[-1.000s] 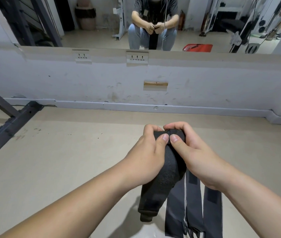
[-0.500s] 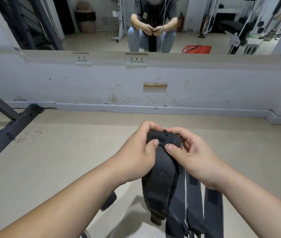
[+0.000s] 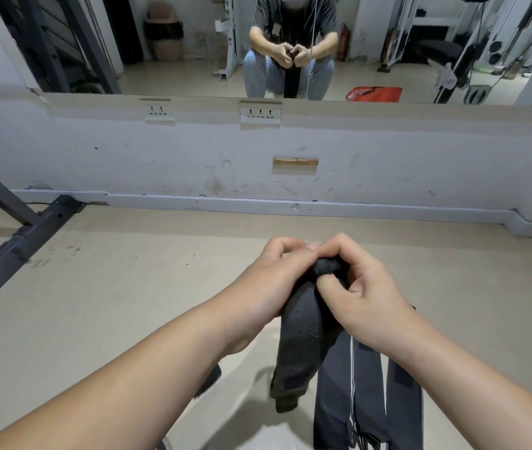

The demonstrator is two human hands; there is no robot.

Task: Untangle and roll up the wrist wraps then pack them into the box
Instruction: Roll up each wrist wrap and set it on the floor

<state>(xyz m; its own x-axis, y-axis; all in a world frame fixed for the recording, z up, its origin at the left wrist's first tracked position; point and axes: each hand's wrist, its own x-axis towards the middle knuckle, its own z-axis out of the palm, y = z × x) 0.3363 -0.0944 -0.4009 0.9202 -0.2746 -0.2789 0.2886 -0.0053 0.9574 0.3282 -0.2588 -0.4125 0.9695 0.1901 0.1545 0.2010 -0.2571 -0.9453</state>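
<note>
Nearest: loose dark straps (image 3: 355, 394) hang low right, not yet rolled. Textured wrist wrap (image 3: 302, 336) dangles from both hands, top end bunched between them. Grip: left hand (image 3: 274, 280) curled on wrap's top; right hand (image 3: 360, 298) pinches same end. Step: starting roll. Next, likely: tight even turns, tail kept straight. No box in view. Beyond: floor (image 3: 128, 287), mirror (image 3: 193, 60).

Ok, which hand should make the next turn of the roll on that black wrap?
Probably the right hand: its thumb and fingers pinch the rolled top end of the wrist wrap, while the left hand grips the same end alongside, better suited to steadying.
</note>
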